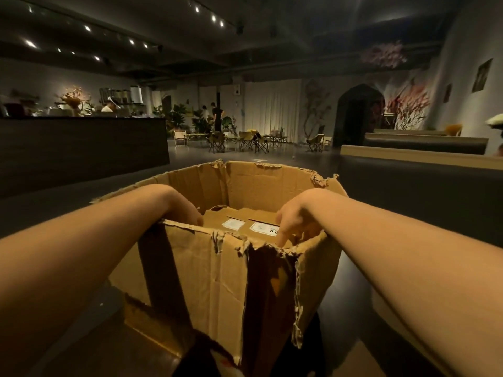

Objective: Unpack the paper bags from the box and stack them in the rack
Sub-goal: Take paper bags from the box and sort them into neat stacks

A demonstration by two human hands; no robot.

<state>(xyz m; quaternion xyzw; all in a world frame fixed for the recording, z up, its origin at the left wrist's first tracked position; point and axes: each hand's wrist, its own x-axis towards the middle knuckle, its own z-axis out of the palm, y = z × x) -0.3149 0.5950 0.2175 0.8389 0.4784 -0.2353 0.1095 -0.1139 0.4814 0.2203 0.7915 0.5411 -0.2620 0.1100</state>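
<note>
Both hands reached down into the open box (217, 268) at the centre of the frame. The left hand (187, 210) dipped behind the near wall at centre left; its fingers were hidden by the torn rim, so its grip could not be told. The right hand (295, 221), at centre right, hung inside the box with its fingers (283, 240) pointing downward and loosely spread, nothing visibly clamped between them; their tips were close to the near rim.

Between the two hands, low inside the box, lay the paper bags (245, 217), flat and brown, with a handle loop showing at the far side and two white labels (260, 228) on top. The left hand was at their left edge and the right hand at their right edge; whether either touched them was unclear.

The box's rim was ragged and its near corner torn, with dark tape running down the front. It stood on a dark floor (408, 200). A long dark counter (81, 148) ran along the left of the frame, folding chairs (245, 142) sat at centre far back, and a bench (424, 145) lay at the right.
</note>
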